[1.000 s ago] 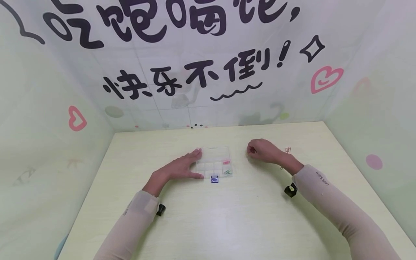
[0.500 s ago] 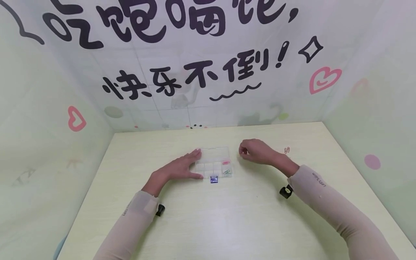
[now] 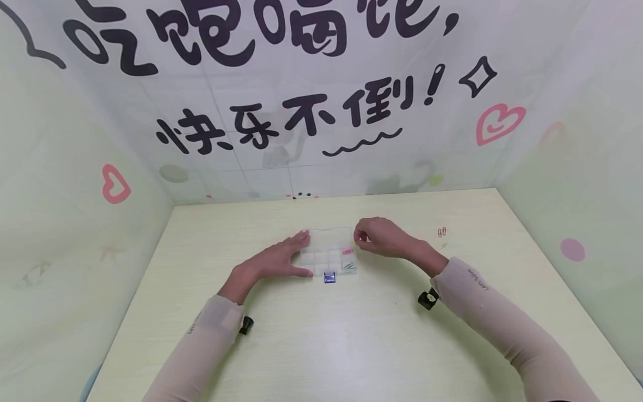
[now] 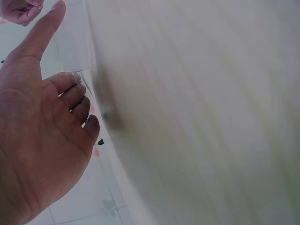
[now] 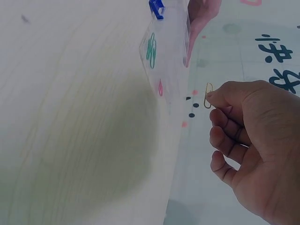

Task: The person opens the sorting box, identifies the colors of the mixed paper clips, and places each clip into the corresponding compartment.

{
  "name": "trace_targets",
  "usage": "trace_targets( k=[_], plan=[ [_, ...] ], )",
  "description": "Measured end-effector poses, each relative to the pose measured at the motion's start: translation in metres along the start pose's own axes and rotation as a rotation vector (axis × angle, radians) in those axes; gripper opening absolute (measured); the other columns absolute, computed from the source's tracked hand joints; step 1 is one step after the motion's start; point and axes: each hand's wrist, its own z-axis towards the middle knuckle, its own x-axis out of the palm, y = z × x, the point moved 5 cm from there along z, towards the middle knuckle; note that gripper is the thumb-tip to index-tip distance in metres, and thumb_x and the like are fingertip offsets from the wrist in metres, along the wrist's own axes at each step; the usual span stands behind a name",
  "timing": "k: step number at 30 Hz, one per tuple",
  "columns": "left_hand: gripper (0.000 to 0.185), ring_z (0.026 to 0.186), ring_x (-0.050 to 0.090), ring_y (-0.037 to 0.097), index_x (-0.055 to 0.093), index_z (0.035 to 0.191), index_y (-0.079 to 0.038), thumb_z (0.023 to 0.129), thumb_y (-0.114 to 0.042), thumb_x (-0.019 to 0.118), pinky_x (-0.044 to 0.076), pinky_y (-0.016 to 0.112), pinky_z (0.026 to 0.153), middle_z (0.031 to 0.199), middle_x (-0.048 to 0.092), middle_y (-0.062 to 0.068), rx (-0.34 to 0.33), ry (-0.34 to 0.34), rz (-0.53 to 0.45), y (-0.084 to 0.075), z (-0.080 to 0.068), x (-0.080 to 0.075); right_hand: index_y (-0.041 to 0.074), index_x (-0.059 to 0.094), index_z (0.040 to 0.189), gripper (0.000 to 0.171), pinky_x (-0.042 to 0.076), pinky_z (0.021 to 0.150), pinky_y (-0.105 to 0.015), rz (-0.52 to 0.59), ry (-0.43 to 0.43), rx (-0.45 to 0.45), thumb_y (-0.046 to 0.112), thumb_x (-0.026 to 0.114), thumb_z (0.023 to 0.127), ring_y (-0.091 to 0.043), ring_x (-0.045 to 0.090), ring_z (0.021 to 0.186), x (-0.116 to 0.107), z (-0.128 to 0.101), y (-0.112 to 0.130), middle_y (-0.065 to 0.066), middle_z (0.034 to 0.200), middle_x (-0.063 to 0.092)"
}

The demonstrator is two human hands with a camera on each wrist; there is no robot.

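Observation:
A clear plastic compartment box (image 3: 329,252) with a blue latch (image 3: 330,277) lies mid-table. A pink clip (image 3: 347,252) and a green clip (image 3: 350,265) lie in its right compartments. My left hand (image 3: 281,259) rests open against the box's left side, fingers straight. My right hand (image 3: 374,237) hovers at the box's right edge and pinches a yellow paper clip (image 5: 208,95) between thumb and forefinger. The box (image 5: 166,47) with its green clip (image 5: 151,49) shows in the right wrist view. In the left wrist view my left hand (image 4: 44,126) touches the box's clear wall (image 4: 70,42).
Loose paper clips (image 3: 442,233) lie on the pale wooden table (image 3: 351,335) to the right of my right hand. Patterned walls close the table at the back and on both sides.
My right hand has moved left from near the loose clips to the box's right edge, carrying a clip. The left hand has stayed in place.

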Motion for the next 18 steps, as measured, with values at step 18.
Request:
trace_targets(
  k=[18],
  plan=[
    [0.112,0.164,0.011,0.031,0.018,0.17,-0.01,0.09,-0.065,0.074,0.017,0.054,0.132,0.178,0.009,0.006,0.015,-0.009,-0.009,-0.001,0.0,-0.002,0.012,0.073,0.094,0.005,0.051,0.073,-0.025,0.0,0.054,-0.001,0.012,0.073,0.099,-0.011,0.055,0.078,0.022,0.021,0.02,0.003,0.087,0.067]
  ],
)
